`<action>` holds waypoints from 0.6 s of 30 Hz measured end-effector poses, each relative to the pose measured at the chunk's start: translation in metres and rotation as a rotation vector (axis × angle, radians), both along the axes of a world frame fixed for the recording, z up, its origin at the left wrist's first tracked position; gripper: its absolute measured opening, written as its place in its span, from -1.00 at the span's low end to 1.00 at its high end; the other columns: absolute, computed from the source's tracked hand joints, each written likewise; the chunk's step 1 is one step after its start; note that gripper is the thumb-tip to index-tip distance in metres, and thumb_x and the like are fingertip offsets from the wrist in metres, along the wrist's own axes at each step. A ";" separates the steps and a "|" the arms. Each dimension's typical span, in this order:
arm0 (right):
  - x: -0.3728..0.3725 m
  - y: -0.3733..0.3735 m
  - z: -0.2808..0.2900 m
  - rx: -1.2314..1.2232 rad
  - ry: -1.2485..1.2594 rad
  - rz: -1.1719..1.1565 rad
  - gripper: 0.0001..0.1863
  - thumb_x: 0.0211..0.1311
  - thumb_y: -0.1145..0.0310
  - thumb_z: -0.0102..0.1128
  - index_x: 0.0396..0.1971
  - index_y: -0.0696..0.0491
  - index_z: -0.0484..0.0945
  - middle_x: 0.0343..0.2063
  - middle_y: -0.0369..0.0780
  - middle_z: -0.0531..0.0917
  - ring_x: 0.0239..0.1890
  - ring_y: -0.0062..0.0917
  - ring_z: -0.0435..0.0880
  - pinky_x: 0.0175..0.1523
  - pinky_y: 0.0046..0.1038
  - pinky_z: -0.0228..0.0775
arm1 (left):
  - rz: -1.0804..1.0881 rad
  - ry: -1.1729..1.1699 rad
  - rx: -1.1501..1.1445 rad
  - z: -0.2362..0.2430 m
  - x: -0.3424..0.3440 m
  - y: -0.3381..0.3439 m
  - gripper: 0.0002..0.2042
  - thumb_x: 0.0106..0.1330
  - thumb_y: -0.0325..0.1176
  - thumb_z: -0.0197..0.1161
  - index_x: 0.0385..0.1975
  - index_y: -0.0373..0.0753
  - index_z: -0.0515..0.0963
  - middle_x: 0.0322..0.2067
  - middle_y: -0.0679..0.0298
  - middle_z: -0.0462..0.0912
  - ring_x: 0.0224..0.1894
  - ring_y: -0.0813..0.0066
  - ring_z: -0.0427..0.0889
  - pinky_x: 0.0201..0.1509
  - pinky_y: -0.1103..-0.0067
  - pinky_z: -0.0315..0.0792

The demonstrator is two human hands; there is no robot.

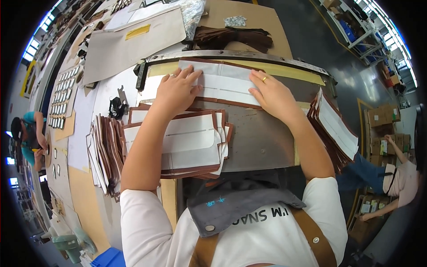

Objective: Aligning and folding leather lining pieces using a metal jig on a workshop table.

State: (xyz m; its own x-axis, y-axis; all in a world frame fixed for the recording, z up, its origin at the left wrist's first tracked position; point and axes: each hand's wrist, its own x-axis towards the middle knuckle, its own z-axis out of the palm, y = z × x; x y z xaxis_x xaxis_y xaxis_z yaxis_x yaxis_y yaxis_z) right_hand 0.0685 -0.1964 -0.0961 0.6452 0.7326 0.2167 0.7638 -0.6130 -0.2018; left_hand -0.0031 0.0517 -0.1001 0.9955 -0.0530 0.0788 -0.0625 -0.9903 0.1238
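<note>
Resting spread on a brown-edged white panel (227, 85), left hand (178, 92) and right hand (273, 97) have stacked panels (191, 133) behind, brown bundle (235, 38) beyond

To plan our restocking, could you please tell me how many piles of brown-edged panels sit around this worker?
3: a left fanned pile, a flat middle pile partly behind the left forearm, and a right fanned pile; others may be hidden.

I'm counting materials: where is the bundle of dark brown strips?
In the head view, the bundle lies at top centre on brown cardboard, beyond the long metal bar.
</note>
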 end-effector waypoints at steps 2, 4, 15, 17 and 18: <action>0.007 -0.003 -0.011 -0.004 -0.072 -0.030 -0.65 0.18 0.29 -0.07 -0.06 0.12 0.38 -0.01 -0.15 0.40 0.06 -0.34 0.33 0.10 -0.45 0.20 | 0.028 0.065 0.018 0.012 0.001 -0.011 -0.62 0.24 -0.12 -0.09 0.05 -0.02 0.26 0.13 0.22 0.23 0.14 0.12 0.23 0.19 0.31 0.07; 0.019 -0.007 -0.015 -0.014 -0.122 -0.028 -0.61 0.21 0.26 -0.12 0.01 0.09 0.31 0.05 -0.16 0.35 0.13 -0.34 0.26 0.17 -0.40 0.10 | 0.061 0.129 0.039 0.012 0.002 -0.015 -0.61 0.24 -0.11 -0.09 0.06 -0.02 0.25 0.14 0.21 0.21 0.15 0.12 0.20 0.20 0.31 0.06; 0.026 -0.013 -0.023 -0.080 -0.166 -0.124 -0.60 0.25 0.22 -0.23 0.05 0.05 0.27 0.09 -0.19 0.30 0.15 -0.34 0.22 0.22 -0.32 0.01 | 0.014 0.019 0.042 -0.010 0.009 -0.019 -0.53 0.27 0.04 -0.22 0.16 0.07 0.12 0.22 0.19 0.01 0.27 0.20 -0.07 0.28 0.34 -0.10; 0.027 -0.011 -0.023 -0.071 -0.205 -0.120 -0.61 0.23 0.23 -0.19 0.02 0.06 0.30 0.07 -0.19 0.32 0.13 -0.34 0.25 0.21 -0.32 0.03 | 0.014 0.016 0.038 -0.011 0.011 -0.018 -0.53 0.27 0.04 -0.22 0.16 0.08 0.12 0.22 0.19 0.00 0.27 0.20 -0.08 0.28 0.34 -0.10; 0.025 -0.011 -0.022 0.008 -0.222 -0.113 -0.63 0.20 0.27 -0.13 -0.02 0.07 0.34 0.03 -0.18 0.36 0.09 -0.34 0.29 0.19 -0.32 0.07 | 0.001 -0.022 0.040 -0.013 0.010 -0.018 -0.53 0.27 0.03 -0.23 0.15 0.04 0.14 0.21 0.17 0.04 0.26 0.17 -0.03 0.27 0.33 -0.08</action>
State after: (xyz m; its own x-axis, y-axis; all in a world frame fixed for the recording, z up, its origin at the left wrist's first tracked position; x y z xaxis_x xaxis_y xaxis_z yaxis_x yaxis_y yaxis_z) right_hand 0.0932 -0.2072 -0.1179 0.6591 0.6558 0.3681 0.7164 -0.6964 -0.0419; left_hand 0.0072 0.0342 -0.1128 0.9935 -0.0558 0.0989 -0.0642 -0.9945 0.0830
